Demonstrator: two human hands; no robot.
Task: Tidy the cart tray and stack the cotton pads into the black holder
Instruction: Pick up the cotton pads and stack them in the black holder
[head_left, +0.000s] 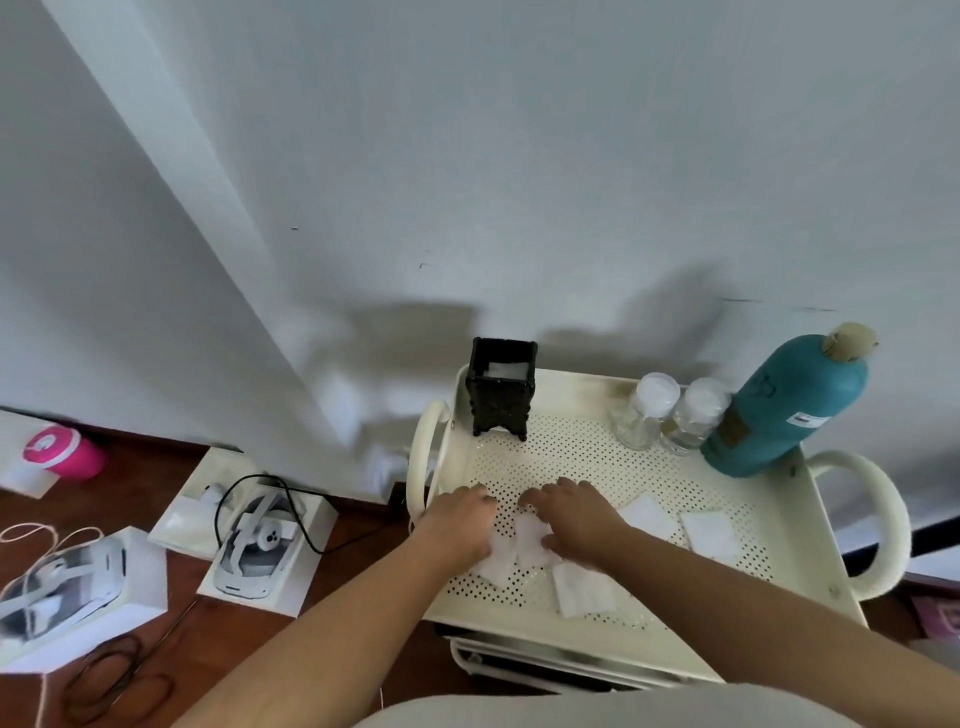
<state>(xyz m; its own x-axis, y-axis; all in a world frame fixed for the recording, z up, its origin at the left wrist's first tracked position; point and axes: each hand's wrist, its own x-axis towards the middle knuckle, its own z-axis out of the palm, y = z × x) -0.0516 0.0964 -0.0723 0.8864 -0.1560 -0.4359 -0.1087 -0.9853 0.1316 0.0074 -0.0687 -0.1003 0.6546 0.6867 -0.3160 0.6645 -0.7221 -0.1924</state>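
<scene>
Several white square cotton pads lie loose on the cream perforated cart tray. My left hand rests palm down on a pad at the tray's left side. My right hand lies palm down beside it, touching another pad between the hands. More pads lie near the front and to the right. The black holder stands upright in the tray's far left corner with white pads inside. Whether either hand grips a pad is hidden under the palms.
A tall teal bottle and two clear bottles with white caps stand at the tray's far right. The tray has looped handles at both sides. On the wooden floor to the left lie boxed headsets, cables and a pink cup.
</scene>
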